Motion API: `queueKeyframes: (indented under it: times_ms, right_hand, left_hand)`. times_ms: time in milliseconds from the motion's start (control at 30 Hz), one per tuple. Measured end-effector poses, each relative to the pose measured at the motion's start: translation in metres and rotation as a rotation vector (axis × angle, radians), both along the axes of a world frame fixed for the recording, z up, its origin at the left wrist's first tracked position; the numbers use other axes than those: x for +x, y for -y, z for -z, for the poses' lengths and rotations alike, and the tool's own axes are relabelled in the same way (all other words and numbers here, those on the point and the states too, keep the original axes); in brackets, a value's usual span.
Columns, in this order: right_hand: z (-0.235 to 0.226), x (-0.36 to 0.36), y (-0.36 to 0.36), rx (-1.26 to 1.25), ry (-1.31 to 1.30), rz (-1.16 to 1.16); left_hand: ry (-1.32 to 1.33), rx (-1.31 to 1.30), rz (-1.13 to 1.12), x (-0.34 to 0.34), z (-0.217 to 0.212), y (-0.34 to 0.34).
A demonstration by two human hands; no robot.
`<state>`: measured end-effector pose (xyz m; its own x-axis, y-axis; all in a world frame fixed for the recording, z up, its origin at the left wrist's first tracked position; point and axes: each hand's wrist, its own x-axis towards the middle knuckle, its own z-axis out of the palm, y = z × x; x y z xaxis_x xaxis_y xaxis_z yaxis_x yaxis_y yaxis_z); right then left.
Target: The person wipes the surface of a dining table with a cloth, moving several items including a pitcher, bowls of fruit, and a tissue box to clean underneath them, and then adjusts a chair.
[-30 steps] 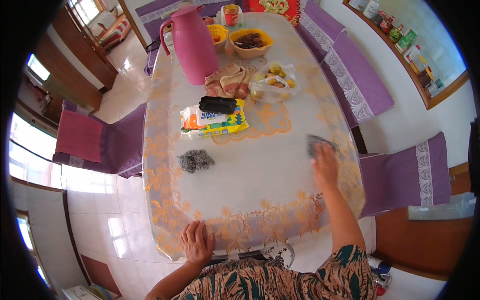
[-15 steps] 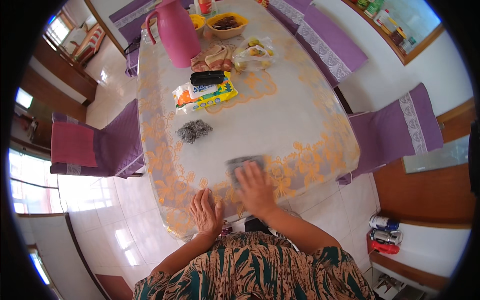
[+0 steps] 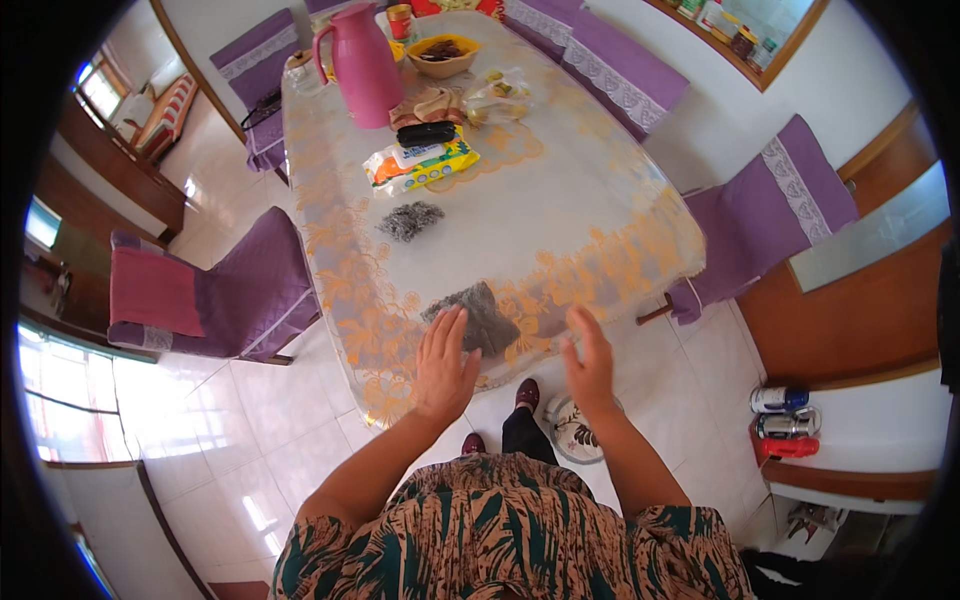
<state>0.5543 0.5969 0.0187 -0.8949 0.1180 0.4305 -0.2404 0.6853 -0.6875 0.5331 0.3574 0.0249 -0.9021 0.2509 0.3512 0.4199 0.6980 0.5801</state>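
A dark grey cloth (image 3: 487,318) lies spread near the table's front edge. My left hand (image 3: 445,365) is at its left side, fingers stretched out and together, thumb apart; whether it touches the cloth or hovers just over it I cannot tell. Off to the right of the cloth, my right hand (image 3: 590,365) is raised by the table edge, open and holding nothing. Farther in lies a crumpled grey mesh clump (image 3: 410,221), like a scouring pad. Behind that sits a yellow and white pack of wipes (image 3: 425,168) with a black object (image 3: 426,134) on top.
The table (image 3: 590,195) has a patterned clear cover. At its far end stand a pink jug (image 3: 364,70), a yellow bowl (image 3: 443,57), folded brown cloth (image 3: 428,106) and a bag of fruit (image 3: 498,97). Purple-covered chairs (image 3: 245,285) flank it. A round patterned stool (image 3: 572,430) is beneath.
My right hand has let go of the grey cloth and moved right. The cloth now lies more spread out, and my left hand has shifted to its side. My view has moved back slightly.
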Motion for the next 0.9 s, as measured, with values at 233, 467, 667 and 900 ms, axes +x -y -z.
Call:
queueKeyframes:
  times_ms: [233,467,667,900]
  right_hand:
    - [0.045,0.196,-0.053,-0.207,0.751,0.230]
    - [0.105,0.339,-0.079,-0.149,1.177,0.163]
    - [0.118,0.372,-0.122,-0.154,1.182,0.178]
    - [0.127,0.421,-0.221,-0.167,1.133,0.207]
  left_hand:
    - [0.039,-0.412,0.025,-0.039,0.037,-0.026]
    - [0.099,-0.441,-0.083,-0.062,0.043,-0.021]
    - [0.123,-0.505,-0.244,-0.019,0.058,0.013]
    - [0.131,-0.541,-0.445,0.017,0.067,0.028]
